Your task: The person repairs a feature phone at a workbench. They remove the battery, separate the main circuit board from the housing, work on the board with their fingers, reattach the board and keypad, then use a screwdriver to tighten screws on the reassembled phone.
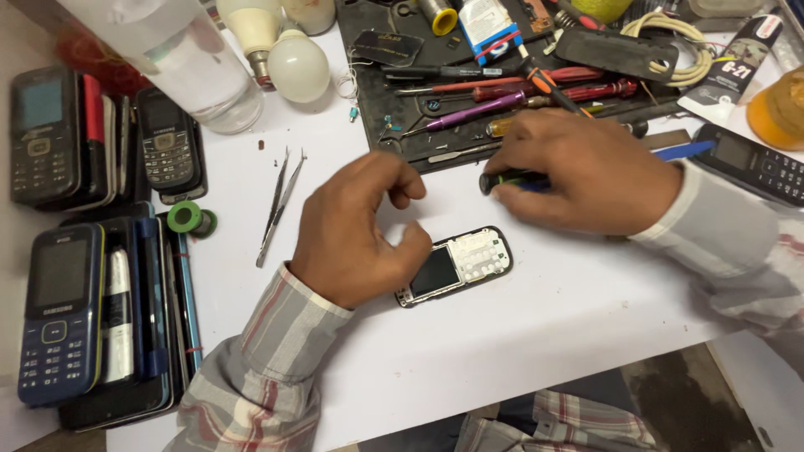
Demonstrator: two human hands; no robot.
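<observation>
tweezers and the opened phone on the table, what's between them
In the head view, the left hand lies between the tweezers and the opened phone, its thumb touching the phone.

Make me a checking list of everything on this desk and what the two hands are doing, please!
Surface: white table, with a dark mat at the back.
Job's things: opened phone with bare screen and keypad board, lying flat; green-and-black screwdriver.
Clutter: tweezers, stacked phones at the left, two light bulbs, green solder spool, more screwdrivers on the mat.
Grippers: left hand rests on the opened phone's end; right hand covers the screwdriver, grip unclear.
Cables: coiled cream cord at the back.
Surroundings: dark floor below the table edge.
</observation>
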